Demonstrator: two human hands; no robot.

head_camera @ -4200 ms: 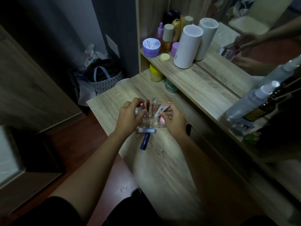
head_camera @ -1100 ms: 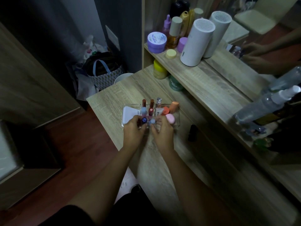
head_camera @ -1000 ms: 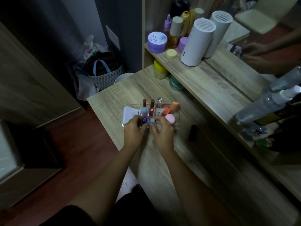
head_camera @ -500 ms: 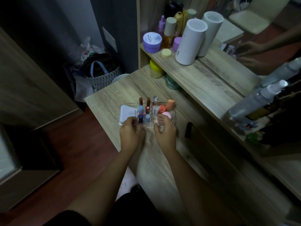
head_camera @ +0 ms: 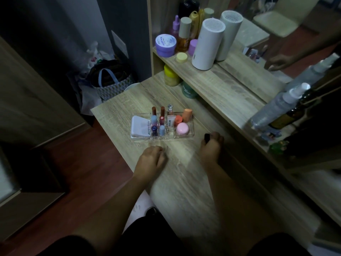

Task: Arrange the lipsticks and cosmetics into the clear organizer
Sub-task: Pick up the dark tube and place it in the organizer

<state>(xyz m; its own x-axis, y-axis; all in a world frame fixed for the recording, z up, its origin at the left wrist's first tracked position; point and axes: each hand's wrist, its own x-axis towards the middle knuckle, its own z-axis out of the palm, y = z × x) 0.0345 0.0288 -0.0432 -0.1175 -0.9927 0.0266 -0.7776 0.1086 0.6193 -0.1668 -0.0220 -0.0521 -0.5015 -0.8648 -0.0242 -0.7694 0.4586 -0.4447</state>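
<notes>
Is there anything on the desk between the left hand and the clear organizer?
No. In the head view, only bare desk lies between the left hand and the organizer; they do not touch.

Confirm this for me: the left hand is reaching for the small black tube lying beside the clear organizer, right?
Not quite. In the head view it is the right hand whose fingers are at the small black tube beside the clear organizer; the left hand rests curled on the tabletop.

Clear organizer (head_camera: 184, 136) stands on the wooden table (head_camera: 184, 182), stocked with upright lipsticks (head_camera: 154, 111), a white pack (head_camera: 140, 126) at left, pink jar (head_camera: 182, 128) at right. Left hand (head_camera: 151, 161) rests near it, empty. Right hand (head_camera: 211, 146) grips a black tube (head_camera: 207, 137) right of it
</notes>
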